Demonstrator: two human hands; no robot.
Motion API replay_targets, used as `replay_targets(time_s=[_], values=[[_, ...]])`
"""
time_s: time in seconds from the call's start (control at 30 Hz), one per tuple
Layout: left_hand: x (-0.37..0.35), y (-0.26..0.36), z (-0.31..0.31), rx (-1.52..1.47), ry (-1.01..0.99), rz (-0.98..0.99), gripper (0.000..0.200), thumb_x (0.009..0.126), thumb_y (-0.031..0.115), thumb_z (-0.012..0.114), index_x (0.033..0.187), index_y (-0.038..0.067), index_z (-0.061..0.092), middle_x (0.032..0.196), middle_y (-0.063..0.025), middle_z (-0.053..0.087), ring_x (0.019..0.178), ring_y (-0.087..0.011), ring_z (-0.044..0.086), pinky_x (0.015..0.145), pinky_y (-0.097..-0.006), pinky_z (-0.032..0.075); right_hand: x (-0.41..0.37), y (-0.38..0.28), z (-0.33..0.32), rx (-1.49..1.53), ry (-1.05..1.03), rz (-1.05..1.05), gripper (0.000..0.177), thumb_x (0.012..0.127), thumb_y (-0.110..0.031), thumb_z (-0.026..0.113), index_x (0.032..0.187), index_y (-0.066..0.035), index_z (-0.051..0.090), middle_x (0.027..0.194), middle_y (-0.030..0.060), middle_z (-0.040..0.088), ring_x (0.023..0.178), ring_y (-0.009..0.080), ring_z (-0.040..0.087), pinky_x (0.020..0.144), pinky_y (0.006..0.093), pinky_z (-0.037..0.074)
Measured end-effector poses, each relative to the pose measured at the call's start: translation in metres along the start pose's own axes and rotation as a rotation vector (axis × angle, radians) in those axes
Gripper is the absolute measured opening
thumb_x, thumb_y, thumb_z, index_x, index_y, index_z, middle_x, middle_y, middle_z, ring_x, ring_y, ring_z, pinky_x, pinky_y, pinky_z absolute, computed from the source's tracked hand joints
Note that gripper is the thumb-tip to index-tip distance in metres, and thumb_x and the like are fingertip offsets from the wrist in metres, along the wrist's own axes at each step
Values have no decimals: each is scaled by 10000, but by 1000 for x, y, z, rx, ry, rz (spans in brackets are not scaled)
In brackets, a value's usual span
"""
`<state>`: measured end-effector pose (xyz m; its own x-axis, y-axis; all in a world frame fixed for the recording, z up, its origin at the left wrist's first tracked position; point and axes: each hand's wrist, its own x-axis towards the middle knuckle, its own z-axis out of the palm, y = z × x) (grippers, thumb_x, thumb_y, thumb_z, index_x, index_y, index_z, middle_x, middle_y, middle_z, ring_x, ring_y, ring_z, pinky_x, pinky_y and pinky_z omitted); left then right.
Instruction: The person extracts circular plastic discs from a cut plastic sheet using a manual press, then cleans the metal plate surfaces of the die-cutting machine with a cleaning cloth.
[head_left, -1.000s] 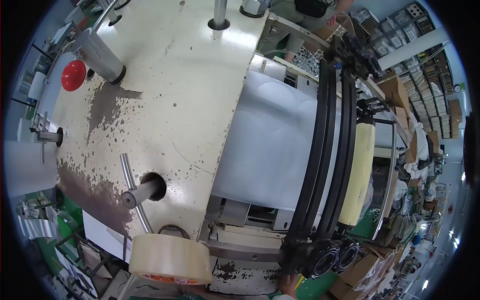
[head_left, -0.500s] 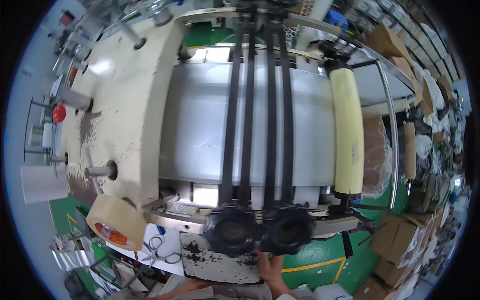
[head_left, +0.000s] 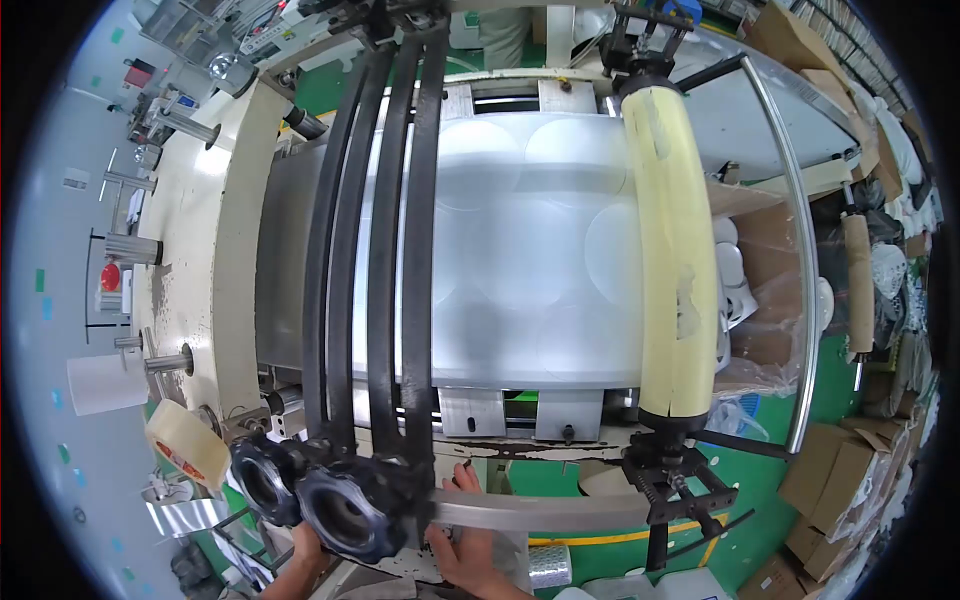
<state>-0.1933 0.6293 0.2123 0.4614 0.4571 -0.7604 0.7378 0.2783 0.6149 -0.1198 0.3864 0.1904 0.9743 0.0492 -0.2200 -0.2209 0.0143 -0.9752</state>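
My left hand (head_left: pixel 308 545) is at the lower left, beside the black handwheels. Its fingers are partly hidden behind the nearer handwheel (head_left: pixel 348 508), so their grip does not show. My right hand (head_left: pixel 468 560) reaches under the metal side rail (head_left: pixel 540 512), with thumb and fingers spread apart. Its fingertips show above the rail, and nothing is visible in them. Beyond both hands, a translucent sheet (head_left: pixel 510 250) with faint circular outlines lies across the machine bed. Several dark bars (head_left: pixel 385 240) cross over it, and a pale yellow roller (head_left: pixel 675 250) stands at its right end.
A tape roll (head_left: pixel 187 443) is left of the handwheels. A bent metal rail (head_left: pixel 785 250) runs beyond the roller, over a plastic-lined carton (head_left: pixel 765 240). Cardboard boxes (head_left: pixel 835 470) sit on the right. Another person's legs (head_left: pixel 503 42) show at the far side.
The view has shifted, so bars and handwheels appear farther left. My right hand now reaches under the side rail, and my left hand has come up beside the handwheels.
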Motion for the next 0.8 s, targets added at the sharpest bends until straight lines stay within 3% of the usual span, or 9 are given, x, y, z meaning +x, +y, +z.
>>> replay_targets(time_s=[0.2, 0.3, 0.4, 0.53, 0.57, 0.7, 0.8], values=[[14, -7, -9, -278, -61, -155, 424, 950, 347, 330, 1225, 59, 476, 1163, -106, 560, 1082, -257, 535, 945, -401, 429, 5, 0, -8, 47, -83, 3, 465, 817, -168, 606, 1220, 31, 488, 1367, 253, 321, 1299, 450, 217, 1010, 496, 266], [15, -9, -13, -355, -92, -161, 428, 953, 347, 324, 1228, 55, 472, 1175, -108, 555, 1089, -259, 531, 947, -402, 427, 2, 5, -2, 76, -33, -27, 468, 817, -169, 604, 1225, 28, 487, 1358, 250, 337, 1290, 452, 237, 1007, 494, 271], [12, -14, -22, -412, -106, -152, 433, 955, 348, 319, 1232, 51, 468, 1187, -110, 550, 1097, -261, 527, 948, -403, 425, 3, 4, -3, 82, -68, -32, 486, 782, -92, 593, 1224, 43, 443, 1373, 274, 305, 1303, 482, 200, 1043, 482, 203], [16, -18, -22, -264, 0, -164, 485, 957, 427, 291, 1248, 77, 458, 1185, -106, 551, 1077, -270, 537, 950, -414, 417, 1, 0, 0, -55, -15, -33, 430, 814, -172, 605, 1182, 31, 515, 1322, 256, 392, 1248, 460, 315, 1000, 467, 290], [16, -16, -17, -283, -102, -152, 503, 949, 463, 295, 1238, 91, 472, 1181, -94, 559, 1066, -255, 547, 946, -405, 419, 1, -2, -1, -75, -12, -50, 431, 816, -164, 601, 1188, 31, 503, 1329, 257, 387, 1241, 449, 335, 997, 440, 304], [3, 6, 8, -225, -47, -82, 508, 938, 472, 354, 1245, 86, 477, 1193, -70, 559, 1057, -225, 553, 930, -370, 418, -9, 3, 7, 12, 15, 15, 466, 848, -144, 567, 1248, 39, 414, 1212, 217, 472, 1111, 328, 477, 947, 360, 359], [-3, 10, 11, -239, -112, -25, 472, 954, 420, 346, 1261, 81, 461, 1217, -66, 541, 1089, -211, 530, 941, -350, 408, -15, 7, 15, 88, 90, 120, 468, 852, -132, 552, 1259, 44, 401, 1273, 197, 435, 1155, 264, 451, 970, 330, 343]])
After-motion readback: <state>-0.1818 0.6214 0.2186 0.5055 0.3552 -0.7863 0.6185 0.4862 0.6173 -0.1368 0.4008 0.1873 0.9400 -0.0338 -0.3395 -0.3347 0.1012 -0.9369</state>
